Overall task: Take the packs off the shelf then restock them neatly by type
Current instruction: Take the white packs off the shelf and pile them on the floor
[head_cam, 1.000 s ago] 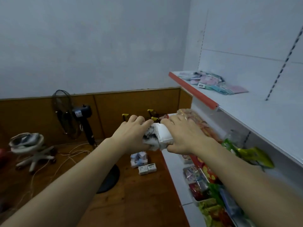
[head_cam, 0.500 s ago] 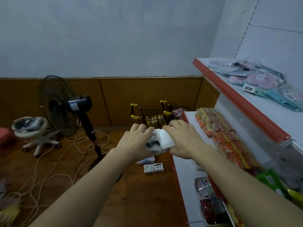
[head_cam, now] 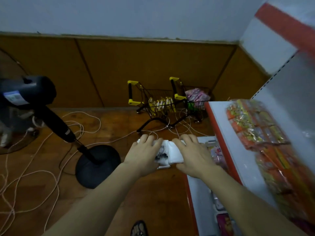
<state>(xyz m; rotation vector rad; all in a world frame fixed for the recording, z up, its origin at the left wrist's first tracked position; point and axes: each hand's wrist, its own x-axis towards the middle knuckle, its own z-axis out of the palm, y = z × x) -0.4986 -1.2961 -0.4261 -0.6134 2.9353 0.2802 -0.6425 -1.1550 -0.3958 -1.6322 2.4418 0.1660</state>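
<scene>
Left hand (head_cam: 142,155) and right hand (head_cam: 191,156) both grip bundle of white packs (head_cam: 168,154), fingers curled over top, held above floor (head_cam: 119,193) just off shelf (head_cam: 221,133) front edge. Orange packs (head_cam: 255,130) lie on shelf.

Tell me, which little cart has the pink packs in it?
The right little cart, the one nearest the shelf. Its basket holds pink packs, while the left little cart holds yellow and white packs.
</scene>
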